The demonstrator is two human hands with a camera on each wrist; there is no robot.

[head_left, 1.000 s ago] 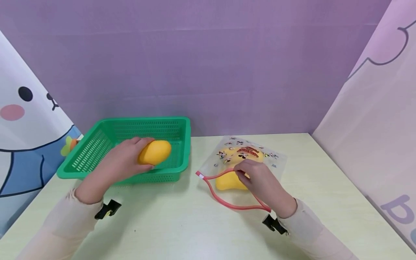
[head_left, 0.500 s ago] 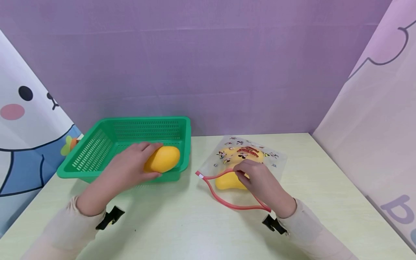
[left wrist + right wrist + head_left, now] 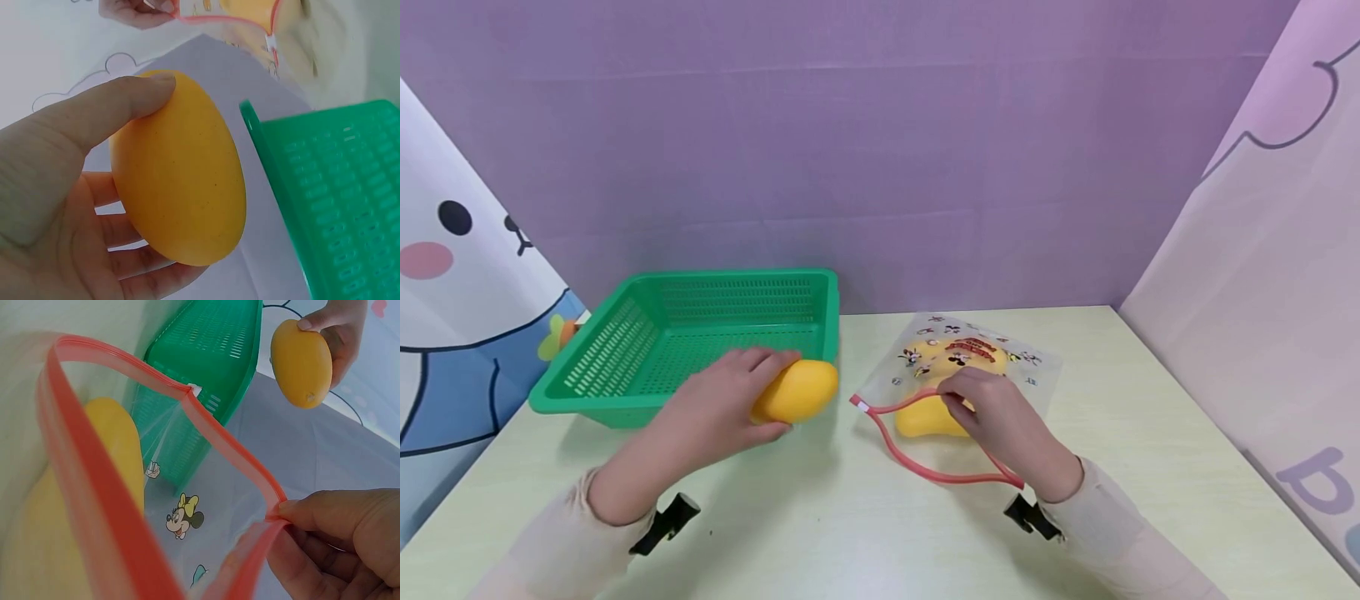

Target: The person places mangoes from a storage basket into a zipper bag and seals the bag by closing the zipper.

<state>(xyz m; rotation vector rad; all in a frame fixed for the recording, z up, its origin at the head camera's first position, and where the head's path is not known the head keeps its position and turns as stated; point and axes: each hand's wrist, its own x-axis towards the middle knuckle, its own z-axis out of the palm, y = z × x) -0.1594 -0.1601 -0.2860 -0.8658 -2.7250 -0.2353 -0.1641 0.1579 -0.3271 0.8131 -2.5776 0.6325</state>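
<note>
My left hand (image 3: 722,412) grips a yellow mango (image 3: 797,392) in front of the right end of the green basket (image 3: 647,403). In the left wrist view the thumb lies across the mango (image 3: 181,175) and the fingers curl beneath it. My right hand (image 3: 1000,417) pinches the red rim of a clear zip bag (image 3: 1037,375) printed with cartoon figures. Its mouth gapes toward me. Yellow fruit (image 3: 928,418) lies inside, partly covered by the print and my hand. The right wrist view shows thumb and fingers (image 3: 337,544) on the red zip edge (image 3: 231,450).
The green basket stands at the back left of the pale table (image 3: 880,542), with bare mesh floor showing. A purple cloth wall (image 3: 880,150) rises behind, and printed panels (image 3: 1285,317) flank both sides. Black clips (image 3: 666,523) sit at both wrists.
My left hand has carried the mango from over the basket toward me and to the right, past the basket's front rim. My right hand stays on the bag's rim.
</note>
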